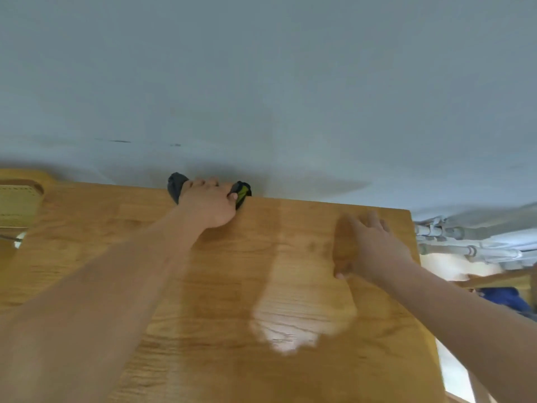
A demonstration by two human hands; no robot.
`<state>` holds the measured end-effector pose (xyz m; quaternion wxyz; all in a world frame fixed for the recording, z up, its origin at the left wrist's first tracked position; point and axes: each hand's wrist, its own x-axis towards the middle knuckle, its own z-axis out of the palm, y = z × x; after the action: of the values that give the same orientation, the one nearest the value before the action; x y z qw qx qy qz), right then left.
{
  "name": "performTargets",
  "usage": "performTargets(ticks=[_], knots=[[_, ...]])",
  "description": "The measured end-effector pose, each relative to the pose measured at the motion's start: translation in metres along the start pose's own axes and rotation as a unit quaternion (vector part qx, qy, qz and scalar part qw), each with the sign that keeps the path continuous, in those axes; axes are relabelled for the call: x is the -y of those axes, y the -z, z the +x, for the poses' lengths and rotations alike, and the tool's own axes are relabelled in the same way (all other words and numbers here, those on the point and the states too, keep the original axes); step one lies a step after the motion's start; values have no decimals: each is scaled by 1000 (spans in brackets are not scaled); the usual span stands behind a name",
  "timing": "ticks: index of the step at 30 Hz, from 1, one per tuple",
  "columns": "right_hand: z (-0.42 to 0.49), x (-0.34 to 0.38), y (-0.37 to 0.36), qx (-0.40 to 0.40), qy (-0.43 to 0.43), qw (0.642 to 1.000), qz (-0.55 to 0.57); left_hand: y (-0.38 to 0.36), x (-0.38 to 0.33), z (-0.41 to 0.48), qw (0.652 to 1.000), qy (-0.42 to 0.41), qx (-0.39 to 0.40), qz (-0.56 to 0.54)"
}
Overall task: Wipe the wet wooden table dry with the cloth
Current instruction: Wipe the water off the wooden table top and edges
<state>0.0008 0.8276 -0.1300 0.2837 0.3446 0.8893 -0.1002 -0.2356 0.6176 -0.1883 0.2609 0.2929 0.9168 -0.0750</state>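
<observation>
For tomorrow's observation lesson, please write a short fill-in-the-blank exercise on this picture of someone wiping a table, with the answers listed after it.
1. The left hand presses the cloth at the table's ____ edge.
2. The right hand rests on the table with its fingers ____.
3. The table is made of ____.
4. Behind the table stands a plain ____.

Answers: far; spread; wood; wall

Even, soft daylight, moderately bright. White glare patch on wooden table. Faint hand shadows on wood. Right hand motion-blurred; whole frame slightly soft. Wide-angle bending at edges; wall line curves. Overexposed area at far right.
</observation>
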Motion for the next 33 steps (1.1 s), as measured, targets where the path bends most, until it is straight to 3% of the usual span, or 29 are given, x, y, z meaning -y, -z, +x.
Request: performTargets(ticks=[4,11,14,19,26,30,33], knots=[[3,-58,-13,17,-27,999,25,-2,-82,2,999,-46,-5,3],[11,-74,-28,-4,-12,997,80,-3,-262,17,988,-155,0,7],[16,-78,-31,-1,-23,996,87,-3,-302,28,979,-204,5,-7],[19,-77,-30,30,-20,997,67,1,-257,33,966,-252,23,-48],[23,-72,-24,53,-26,996,69,18,-132,39,992,-70,104,-10],[24,-70,-24,60,-36,994,81,22,-149,44,990,-57,123,-22],[24,-69,-24,61,-37,993,91,12,-207,41,990,-130,52,-8]])
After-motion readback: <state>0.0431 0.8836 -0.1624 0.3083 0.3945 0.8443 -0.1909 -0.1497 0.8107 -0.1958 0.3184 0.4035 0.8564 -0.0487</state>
